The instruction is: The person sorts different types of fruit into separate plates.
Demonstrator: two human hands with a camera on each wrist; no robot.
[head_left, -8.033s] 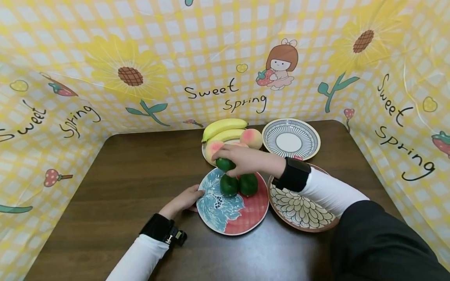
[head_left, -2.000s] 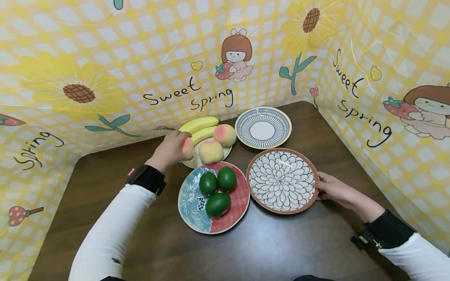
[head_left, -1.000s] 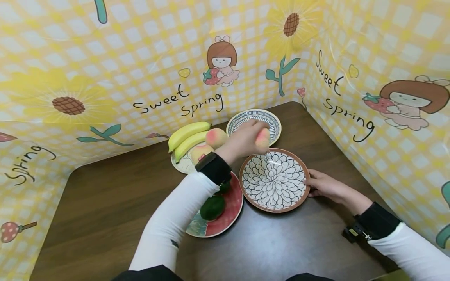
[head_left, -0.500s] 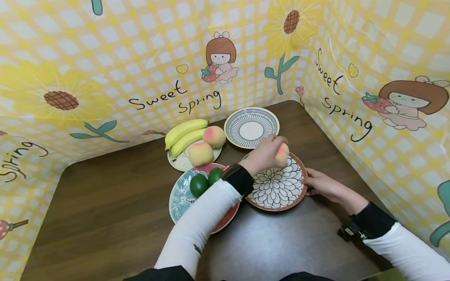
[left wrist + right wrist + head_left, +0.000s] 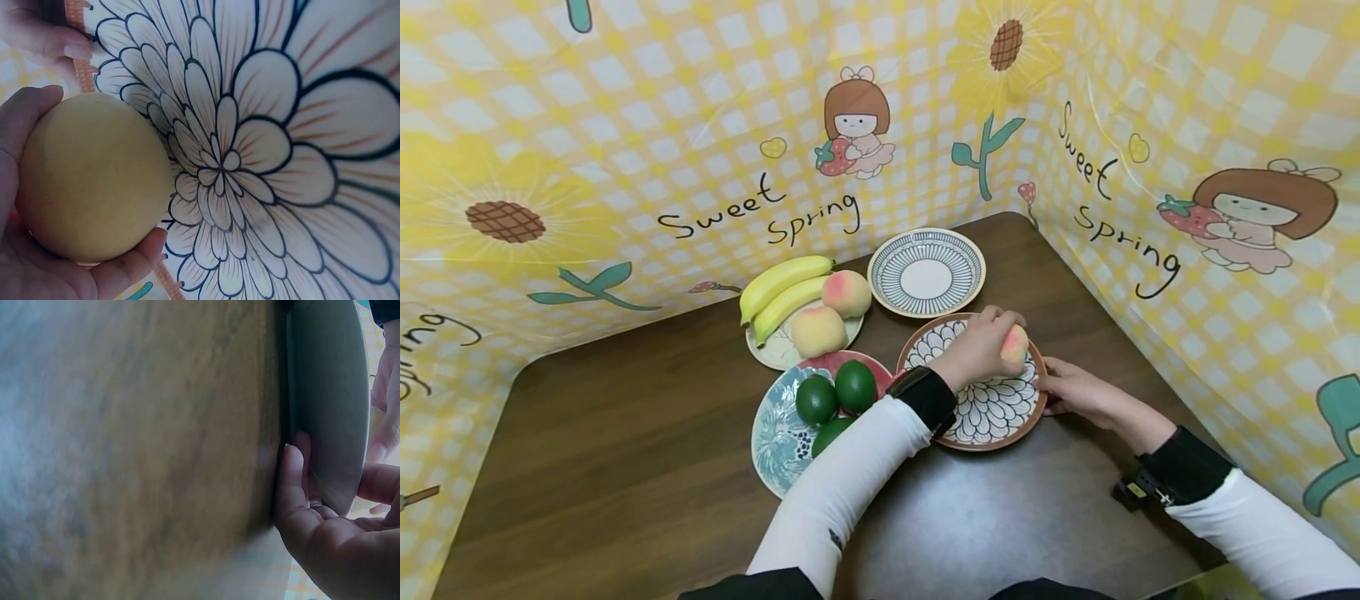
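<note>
A peach [image 5: 1014, 349] is held in my left hand [image 5: 979, 348] over the right part of the brown-rimmed flower plate [image 5: 992, 414]. In the left wrist view, the fingers and thumb of my left hand [image 5: 44, 250] curl round the peach [image 5: 94, 178], which hides part of the petal pattern. My right hand [image 5: 1078, 392] grips that plate's right rim. The right wrist view shows my right hand [image 5: 340, 540] with fingers under the plate [image 5: 331, 406] and the thumb at its edge.
Left of the flower plate, a blue and red plate [image 5: 769, 433] bears several green fruits [image 5: 856, 387], partly behind my left sleeve. Behind it, a small plate [image 5: 765, 352] holds bananas [image 5: 786, 283] and two peaches [image 5: 818, 332]. A striped plate [image 5: 927, 272] stands at the back.
My left hand took a peach from the small plate and carried it right, over the flower plate. My right hand, earlier holding a green fruit, now keeps its grip on the flower plate's rim.
</note>
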